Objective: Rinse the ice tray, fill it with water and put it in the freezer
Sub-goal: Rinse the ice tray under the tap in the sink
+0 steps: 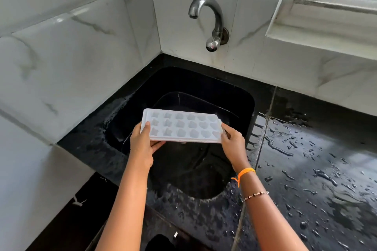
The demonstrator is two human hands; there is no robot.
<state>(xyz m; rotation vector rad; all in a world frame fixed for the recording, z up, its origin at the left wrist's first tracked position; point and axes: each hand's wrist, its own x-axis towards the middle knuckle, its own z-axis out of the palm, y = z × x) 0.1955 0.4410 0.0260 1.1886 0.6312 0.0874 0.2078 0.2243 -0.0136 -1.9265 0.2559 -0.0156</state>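
A white plastic ice tray (183, 126) with star, shell and heart shaped cells hangs level above the black sink (234, 96). My left hand (142, 144) grips its left end, thumb on top and fingers underneath. My right hand (233, 143) grips the right end the same way. The cells face up; I cannot tell whether they hold water. A curved metal tap (206, 16) sticks out of the tiled wall behind the sink, with no water running from its spout.
The black countertop (316, 169) to the right of the sink is wet with scattered drops and puddles. White marble tiles cover the walls on the left and behind. A window sill (326, 32) juts out at the upper right.
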